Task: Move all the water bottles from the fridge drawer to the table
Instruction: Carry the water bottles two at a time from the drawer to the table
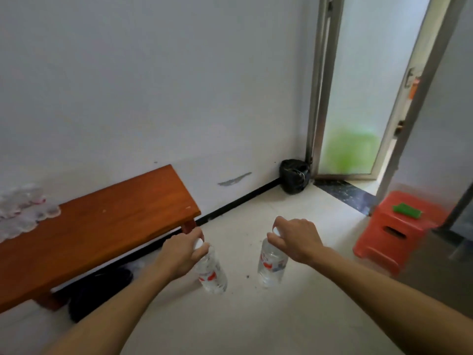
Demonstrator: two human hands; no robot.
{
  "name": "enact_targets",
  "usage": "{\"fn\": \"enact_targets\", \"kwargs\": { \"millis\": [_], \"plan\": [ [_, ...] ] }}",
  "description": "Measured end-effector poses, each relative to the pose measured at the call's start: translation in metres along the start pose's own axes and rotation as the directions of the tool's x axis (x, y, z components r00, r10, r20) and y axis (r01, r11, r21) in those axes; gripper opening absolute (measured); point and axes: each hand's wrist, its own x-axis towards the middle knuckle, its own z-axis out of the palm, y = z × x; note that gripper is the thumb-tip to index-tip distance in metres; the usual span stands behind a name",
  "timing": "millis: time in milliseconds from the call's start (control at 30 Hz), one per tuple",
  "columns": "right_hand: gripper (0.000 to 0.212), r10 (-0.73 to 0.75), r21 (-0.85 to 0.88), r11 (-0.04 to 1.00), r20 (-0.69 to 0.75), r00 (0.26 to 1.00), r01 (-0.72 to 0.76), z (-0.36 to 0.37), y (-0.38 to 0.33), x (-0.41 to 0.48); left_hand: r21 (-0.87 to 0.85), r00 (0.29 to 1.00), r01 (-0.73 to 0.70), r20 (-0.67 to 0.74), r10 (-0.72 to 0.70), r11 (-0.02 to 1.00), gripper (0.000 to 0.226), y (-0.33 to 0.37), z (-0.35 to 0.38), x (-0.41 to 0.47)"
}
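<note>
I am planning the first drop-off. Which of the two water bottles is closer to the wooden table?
The left bottle, held by the left hand: it hangs beside the table corner, while the right bottle, in the right hand, is over floor.

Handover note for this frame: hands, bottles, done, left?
Left hand: grips the left bottle by its cap end.
Right hand: grips the right bottle by its cap end.
Both bottles are short of the wooden table, ahead on the left; no bottle shows on its visible part.
Done: two bottles in hand.
Left: set both on the table; fridge drawer out of view, so the remaining count is unknown.
</note>
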Motion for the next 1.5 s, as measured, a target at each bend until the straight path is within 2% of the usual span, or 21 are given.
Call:
{"fn": "enact_targets", "kwargs": {
  "millis": [133, 300, 400, 567, 767, 1067, 1200, 1433, 1500],
  "plan": [
    [0.042, -0.046, 0.016, 0.999, 0.011, 0.999, 0.046, 0.037, -0.090, 0.047, 0.081, 0.998, 0.056, -0.014, -0.055, 0.995, 0.026, -0.094, -0.029, -0.017],
    [0.042, -0.110, 0.006, 0.994, 0.091, 0.990, 0.110, 0.073, -0.187, 0.094, 0.118, 0.988, 0.152, 0.015, -0.155, 0.981, 0.024, -0.195, -0.052, -0.044],
    [0.039, -0.194, 0.001, 0.981, 0.092, 0.977, 0.195, 0.084, -0.227, 0.136, 0.088, 0.973, 0.233, -0.019, -0.232, 0.969, 0.025, -0.243, -0.061, -0.046],
    [0.039, -0.350, -0.024, 0.935, 0.110, 0.930, 0.355, 0.126, -0.282, 0.209, 0.049, 0.931, 0.363, 0.006, -0.364, 0.930, 0.024, -0.321, -0.061, -0.036],
    [0.040, -0.446, 0.020, 0.893, 0.172, 0.878, 0.450, 0.177, -0.355, 0.317, 0.057, 0.886, 0.463, -0.010, -0.463, 0.885, 0.022, -0.408, -0.084, -0.001],
    [0.041, -0.552, 0.050, 0.831, 0.199, 0.810, 0.554, 0.219, -0.476, 0.424, -0.006, 0.798, 0.598, -0.086, -0.596, 0.802, 0.018, -0.531, -0.127, 0.012],
    [0.042, -0.535, 0.054, 0.841, 0.222, 0.815, 0.538, 0.259, -0.528, 0.461, 0.005, 0.802, 0.596, -0.053, -0.594, 0.803, 0.021, -0.605, -0.132, 0.022],
    [0.038, -0.427, 0.049, 0.903, 0.198, 0.882, 0.427, 0.308, -0.629, 0.524, 0.064, 0.873, 0.485, 0.024, -0.488, 0.872, 0.027, -0.746, -0.166, 0.058],
    [0.037, -0.389, 0.070, 0.921, 0.164, 0.906, 0.383, 0.314, -0.656, 0.543, 0.065, 0.882, 0.471, 0.004, -0.472, 0.880, 0.027, -0.788, -0.183, 0.073]
  ]
}}
